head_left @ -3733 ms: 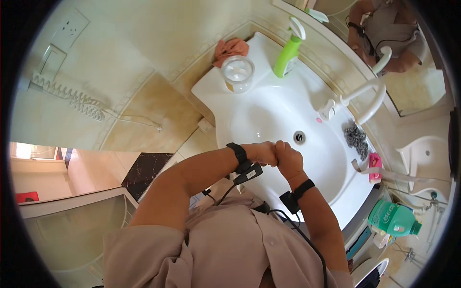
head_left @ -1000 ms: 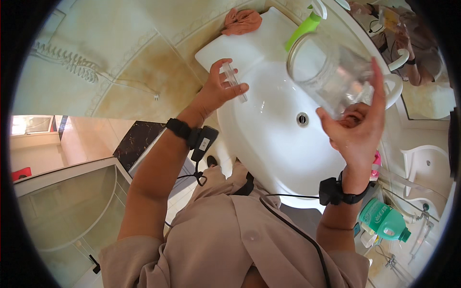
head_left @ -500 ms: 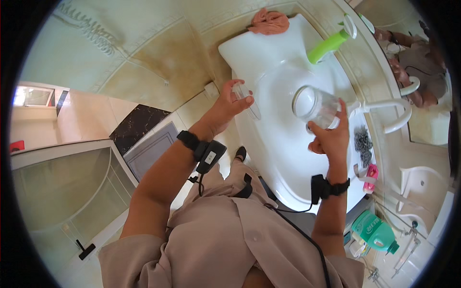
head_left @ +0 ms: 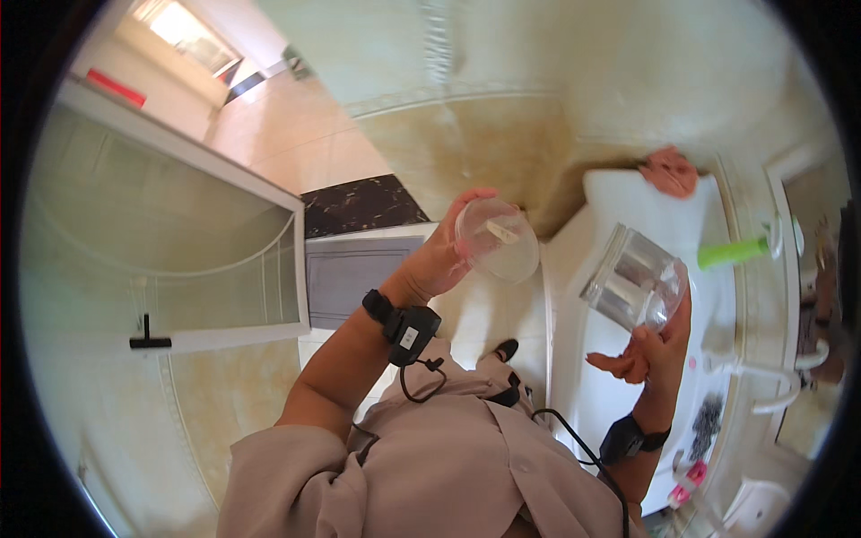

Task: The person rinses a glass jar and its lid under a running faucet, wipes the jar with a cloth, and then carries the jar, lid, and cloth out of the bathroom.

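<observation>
A clear round lid (head_left: 513,257) is gripped at its edge by my left hand (head_left: 437,262), its broad face turned toward me. Through it a small pale patch shows near the middle; I cannot tell what that is. My right hand (head_left: 662,351) is closed around the base end of a clear jar (head_left: 628,278). The jar lies tilted on its side in the air above the sink, its rim pointing left toward the lid. Lid and jar are apart.
Beneath the jar is a white washbasin (head_left: 578,377) with a white tap (head_left: 767,381). Around it are a green bottle (head_left: 734,253), a salmon cloth (head_left: 670,172), a dark scouring pad (head_left: 707,426) and a pink item (head_left: 688,484). A glass-paned door (head_left: 179,215) stands at left.
My view has turned left, so the basin sits further right. The lid has turned its broad face toward me. The jar has tipped onto its side, with its rim now pointing left.
</observation>
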The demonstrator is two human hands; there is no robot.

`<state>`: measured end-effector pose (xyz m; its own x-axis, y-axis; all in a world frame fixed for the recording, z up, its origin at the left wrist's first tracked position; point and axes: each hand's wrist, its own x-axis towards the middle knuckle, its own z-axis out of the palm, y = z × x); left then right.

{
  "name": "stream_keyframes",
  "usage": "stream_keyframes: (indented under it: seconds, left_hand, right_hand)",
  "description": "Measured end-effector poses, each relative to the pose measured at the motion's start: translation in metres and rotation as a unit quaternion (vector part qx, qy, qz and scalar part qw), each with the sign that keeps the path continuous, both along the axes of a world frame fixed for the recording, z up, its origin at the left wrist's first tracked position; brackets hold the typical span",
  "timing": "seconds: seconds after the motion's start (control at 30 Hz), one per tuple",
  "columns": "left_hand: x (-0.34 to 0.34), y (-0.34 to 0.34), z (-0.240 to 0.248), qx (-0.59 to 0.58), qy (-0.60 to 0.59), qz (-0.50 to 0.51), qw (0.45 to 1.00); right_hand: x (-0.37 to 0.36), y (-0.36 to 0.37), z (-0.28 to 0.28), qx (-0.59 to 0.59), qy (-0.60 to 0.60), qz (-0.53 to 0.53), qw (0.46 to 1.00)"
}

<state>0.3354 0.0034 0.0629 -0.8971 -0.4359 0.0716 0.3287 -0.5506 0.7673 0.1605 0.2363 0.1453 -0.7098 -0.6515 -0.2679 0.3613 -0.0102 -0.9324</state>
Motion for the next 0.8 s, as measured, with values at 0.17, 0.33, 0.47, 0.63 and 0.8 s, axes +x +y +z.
stream_keyframes:
  seconds: [0.17, 0.33, 0.47, 0.63, 0.8]
  left_hand:
    - [0.1, -0.047, 0.015, -0.08, -0.049, 0.065, 0.993]
    - [0.209, -0.084, 0.006, -0.139, -0.071, 0.15, 0.976]
    - [0.297, -0.1, 0.009, -0.066, -0.17, 0.326, 0.928]
    - [0.353, -0.125, 0.01, -0.021, -0.059, 0.495, 0.866]
    - [0.397, -0.138, 0.004, -0.106, -0.184, 0.466, 0.859]
  right_hand:
    - [0.049, -0.053, 0.012, 0.158, 0.125, 0.135, 0.97]
    - [0.106, -0.123, 0.008, 0.108, 0.164, 0.236, 0.952]
    - [0.167, -0.2, 0.005, 0.1, 0.301, 0.327, 0.89]
    - [0.264, -0.284, 0.004, 0.076, 0.254, 0.429, 0.864]
    - [0.322, -0.342, 0.005, -0.015, 0.306, 0.476, 0.824]
